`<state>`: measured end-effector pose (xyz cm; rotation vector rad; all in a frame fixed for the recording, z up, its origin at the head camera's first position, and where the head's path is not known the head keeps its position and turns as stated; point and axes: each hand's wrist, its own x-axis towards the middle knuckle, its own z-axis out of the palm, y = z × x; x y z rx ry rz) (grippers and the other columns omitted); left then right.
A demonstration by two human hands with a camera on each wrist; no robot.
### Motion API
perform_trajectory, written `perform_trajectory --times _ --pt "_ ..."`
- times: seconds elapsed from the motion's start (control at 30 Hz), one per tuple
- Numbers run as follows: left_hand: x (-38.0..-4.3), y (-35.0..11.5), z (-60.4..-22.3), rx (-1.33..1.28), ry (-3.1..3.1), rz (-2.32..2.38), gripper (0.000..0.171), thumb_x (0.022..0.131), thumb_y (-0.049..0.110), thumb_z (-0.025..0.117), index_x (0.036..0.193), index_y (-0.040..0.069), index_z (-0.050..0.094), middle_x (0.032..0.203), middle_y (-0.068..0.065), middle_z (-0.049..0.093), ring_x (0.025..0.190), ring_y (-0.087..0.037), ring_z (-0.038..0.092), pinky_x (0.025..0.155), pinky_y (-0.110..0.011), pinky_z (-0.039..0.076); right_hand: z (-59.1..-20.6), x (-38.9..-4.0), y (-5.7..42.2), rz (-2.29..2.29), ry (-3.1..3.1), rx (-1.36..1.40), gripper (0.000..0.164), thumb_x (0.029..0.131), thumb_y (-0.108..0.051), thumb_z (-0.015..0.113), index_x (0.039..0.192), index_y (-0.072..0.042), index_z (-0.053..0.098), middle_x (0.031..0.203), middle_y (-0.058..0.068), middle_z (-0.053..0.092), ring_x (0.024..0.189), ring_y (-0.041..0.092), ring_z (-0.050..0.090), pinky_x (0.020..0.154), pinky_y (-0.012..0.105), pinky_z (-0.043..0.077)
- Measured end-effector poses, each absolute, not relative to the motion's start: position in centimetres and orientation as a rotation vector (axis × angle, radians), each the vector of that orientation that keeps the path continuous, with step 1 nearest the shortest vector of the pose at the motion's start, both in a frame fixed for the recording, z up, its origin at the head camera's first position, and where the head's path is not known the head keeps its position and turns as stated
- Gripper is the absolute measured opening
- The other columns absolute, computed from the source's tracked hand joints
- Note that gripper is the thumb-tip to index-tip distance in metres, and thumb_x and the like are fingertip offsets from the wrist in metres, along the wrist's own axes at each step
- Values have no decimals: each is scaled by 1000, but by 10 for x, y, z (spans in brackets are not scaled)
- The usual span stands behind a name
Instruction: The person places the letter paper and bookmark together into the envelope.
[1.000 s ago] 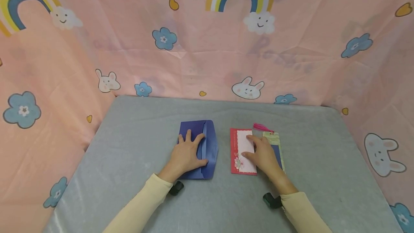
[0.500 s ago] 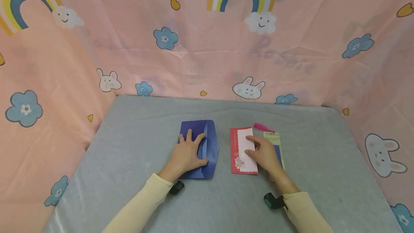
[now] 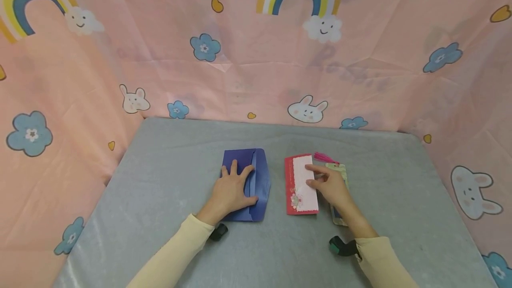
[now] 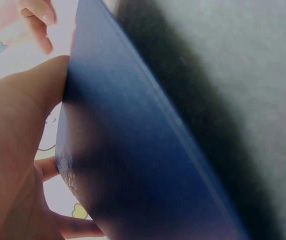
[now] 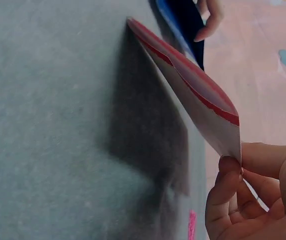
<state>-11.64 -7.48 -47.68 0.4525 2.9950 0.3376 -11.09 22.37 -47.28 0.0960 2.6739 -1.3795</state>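
Note:
A blue envelope [image 3: 261, 181] lies on the table with its flap open toward the right. My left hand [image 3: 230, 190] rests on it with the fingers spread; the left wrist view shows the envelope's dark blue surface [image 4: 118, 120] close up. To the right is a folded red greeting card [image 3: 302, 197] with a white panel and flowers. My right hand [image 3: 330, 186] pinches its right edge between thumb and fingers. In the right wrist view the card [image 5: 198, 107] bows, its held edge raised off the table. A bookmark [image 3: 338, 220] lies partly hidden beneath my right hand.
The bookmark's pink tassel [image 3: 326, 158] lies beyond the right hand. A grey cloth covers the table [image 3: 180, 159]. Pink printed curtains [image 3: 240, 79] rise along the back and sides. Dark wrist cameras [image 3: 342, 247] sit by both cuffs.
My right hand has lifted the card's right edge, moving slightly up and to the right. More of the bookmark's near end now shows. The left hand has stayed on the envelope.

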Motion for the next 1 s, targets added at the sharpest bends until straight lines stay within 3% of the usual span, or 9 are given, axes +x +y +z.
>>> perform_trajectory --times 0.23,0.47,0.73,1.0 --pt "-117 -75 -478 451 3001 341 88 71 62 76 147 32 42 153 -30 38 130 -62 43 76 -59 57 -466 -110 222 -1474 2624 84 47 89 -17 72 135 -17 62 80 9 52 59 12 44 50 26 36" --pt "-117 -75 -478 444 2997 335 89 70 62 76 147 32 42 153 -30 37 131 -62 43 77 -60 57 -461 -108 218 -1579 2576 79 49 89 -25 74 136 -20 62 78 9 55 61 10 44 53 25 38" --pt "-117 -75 -478 444 2988 343 88 71 62 76 146 31 43 153 -30 38 130 -62 43 79 -60 57 -460 -107 211 -1677 2505 41 49 90 -23 73 137 -17 61 112 14 59 62 16 47 61 23 46" --pt "-117 -75 -478 442 2983 361 88 71 61 76 146 31 43 153 -30 37 130 -62 43 80 -60 56 -466 -111 205 -1701 2470 -15 47 90 -21 73 135 -14 62 115 17 62 67 21 53 68 27 54"
